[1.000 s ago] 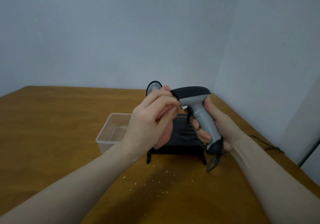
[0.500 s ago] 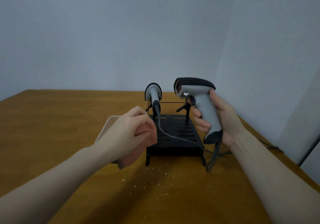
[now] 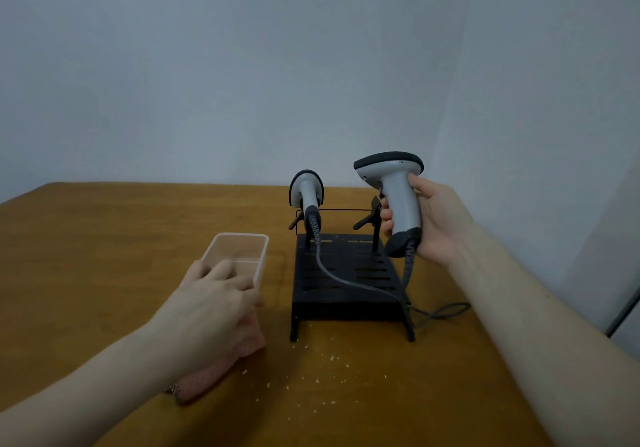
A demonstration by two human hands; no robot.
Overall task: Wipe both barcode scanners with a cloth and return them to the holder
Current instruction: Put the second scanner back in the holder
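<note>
My right hand (image 3: 434,225) grips the handle of a grey and black barcode scanner (image 3: 394,197), held upright above the right side of the black holder (image 3: 346,301). A second scanner (image 3: 306,194) hangs in the holder's left cradle, its cable trailing over the base. My left hand (image 3: 214,304) holds a pink cloth (image 3: 221,367) low against the table, just in front of a clear plastic box (image 3: 242,249). The holder's right cradle (image 3: 369,218) stands bare.
The wooden table (image 3: 104,246) has pale crumbs (image 3: 329,374) scattered in front of the holder. Scanner cables (image 3: 440,311) loop off the holder's right side toward the wall. Grey walls meet in a corner behind and to the right.
My left hand has left the scanner and dropped down-left with the cloth to the table by the plastic box. My right hand has turned and raised the scanner slightly above the holder.
</note>
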